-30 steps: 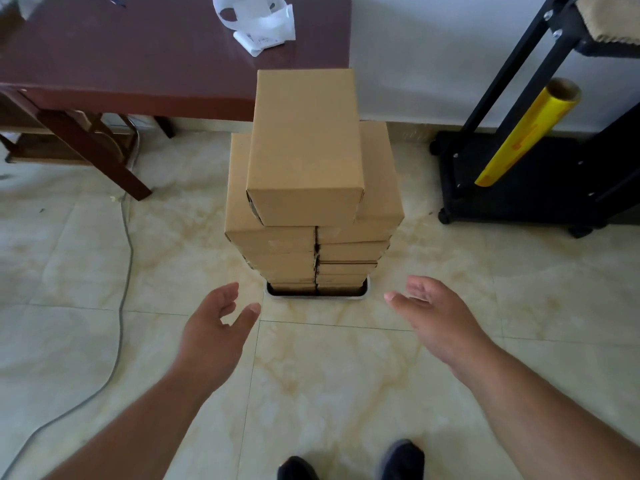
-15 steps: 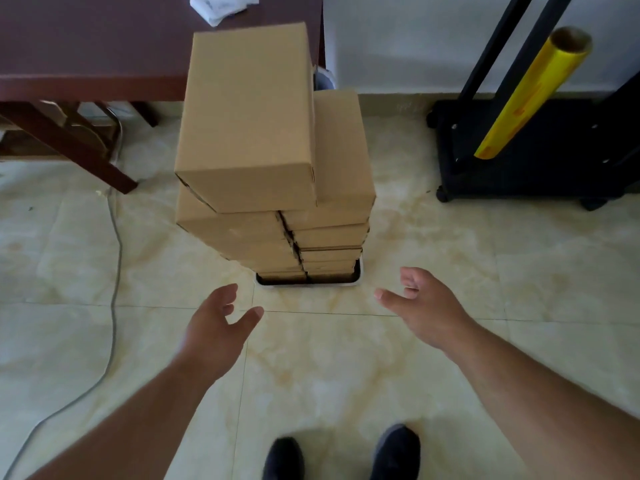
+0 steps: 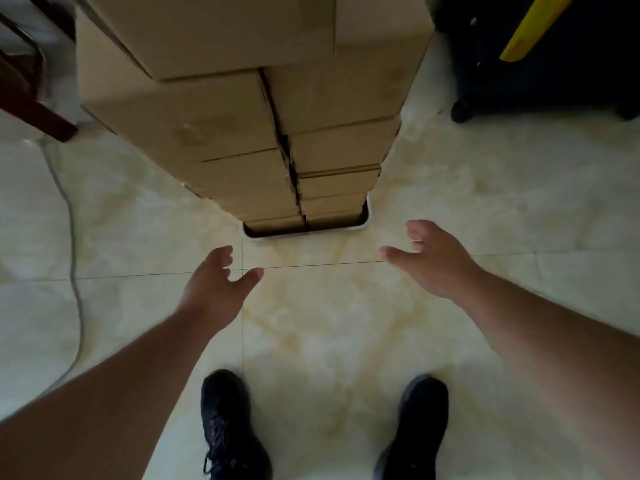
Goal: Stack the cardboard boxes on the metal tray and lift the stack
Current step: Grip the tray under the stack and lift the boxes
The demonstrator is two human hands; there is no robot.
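Note:
A tall stack of cardboard boxes [image 3: 242,133] rises in two columns from a metal tray [image 3: 367,220] on the tiled floor, with one larger box lying across the top. Only the tray's near rim shows beneath the boxes. My left hand [image 3: 214,289] hovers just short of the tray's left front corner, fingers relaxed, holding nothing. My right hand [image 3: 433,261] hovers off the tray's right front corner, fingers spread, holding nothing. Neither hand touches the tray or the boxes.
A dark wooden table leg [image 3: 31,109] stands at the left, with a grey cable [image 3: 74,271] trailing over the floor. A black wheeled stand [image 3: 540,64] with a yellow roll [image 3: 533,29] sits at the right. My black shoes [image 3: 228,427] are below.
The view has dropped and closed in on the stack, which now fills the top of the frame. Both hands stay open and have come slightly nearer to the tray's front corners.

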